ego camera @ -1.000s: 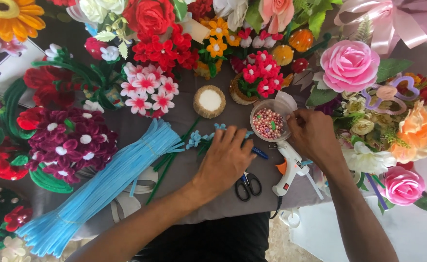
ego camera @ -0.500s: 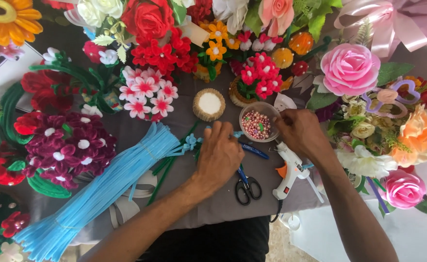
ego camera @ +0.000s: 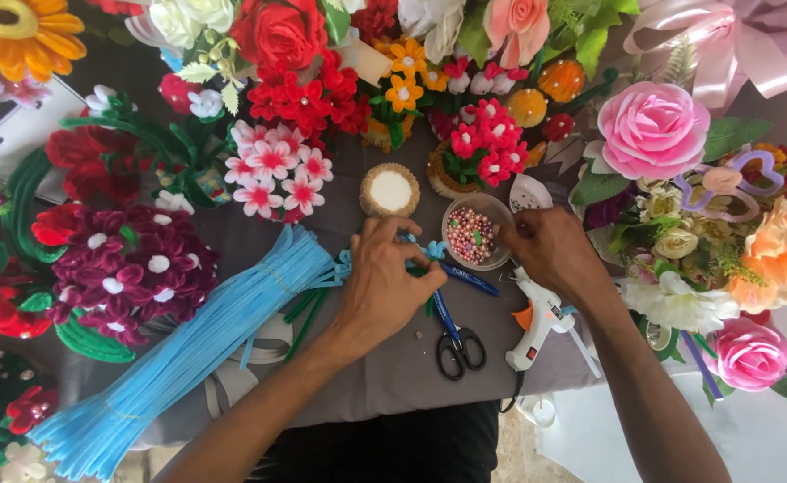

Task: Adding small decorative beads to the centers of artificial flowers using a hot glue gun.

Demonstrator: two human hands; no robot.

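Note:
My left hand (ego camera: 385, 282) rests on the grey table, fingers closed on a small light-blue pipe-cleaner flower (ego camera: 431, 251) with a green stem. My right hand (ego camera: 550, 250) reaches to the rim of a clear round bowl of pink and white beads (ego camera: 472, 234), fingertips pinched at its right edge; whether a bead is held cannot be told. A blue pen (ego camera: 472, 279) lies between the hands.
A long bundle of light-blue pipe cleaners (ego camera: 188, 349) lies at the left. Black-handled scissors (ego camera: 458, 344) and a white glue gun (ego camera: 537, 322) lie near the front edge. A small round cork-rimmed lid (ego camera: 390, 190) sits behind. Handmade flowers (ego camera: 651, 130) crowd the back and both sides.
My right hand has moved left and down to the bead bowl's rim. My left hand has shifted slightly toward the bowl with the blue flower.

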